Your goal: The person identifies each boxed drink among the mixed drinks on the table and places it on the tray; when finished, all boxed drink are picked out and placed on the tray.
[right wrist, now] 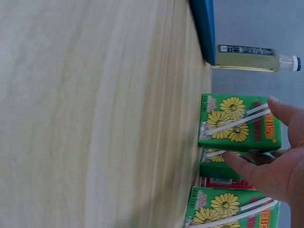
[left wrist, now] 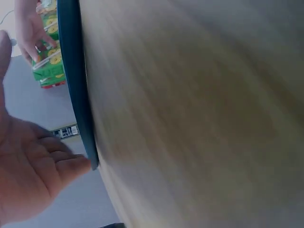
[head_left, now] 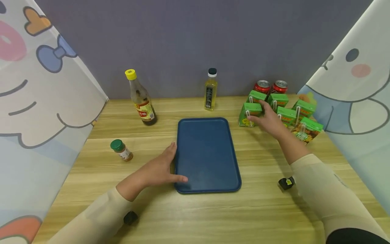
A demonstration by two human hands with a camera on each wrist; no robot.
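Observation:
A dark blue rectangular tray (head_left: pixel 207 154) lies flat in the middle of the table. My left hand (head_left: pixel 158 168) is at its left rim, thumb and fingers spread, the thumb over the near-left part. In the left wrist view, a fingertip meets the tray's edge (left wrist: pixel 76 85). At the right, my right hand (head_left: pixel 271 122) is at a green drink carton (head_left: pixel 248 113) with yellow flowers and a straw. The thumb is at its upper front; a straight finger (right wrist: pixel 244 165) reaches along its right side. The carton (right wrist: pixel 232 121) stands upright; fingers behind it are partly hidden.
Several similar cartons (head_left: pixel 285 116) stand close to the right hand, with two red cans (head_left: pixel 279 87) behind. An oil bottle (head_left: pixel 210 91), a yellow-capped sauce bottle (head_left: pixel 143 103) and a green-lidded spice jar (head_left: pixel 122 150) stand around the tray. Printed panels flank the table.

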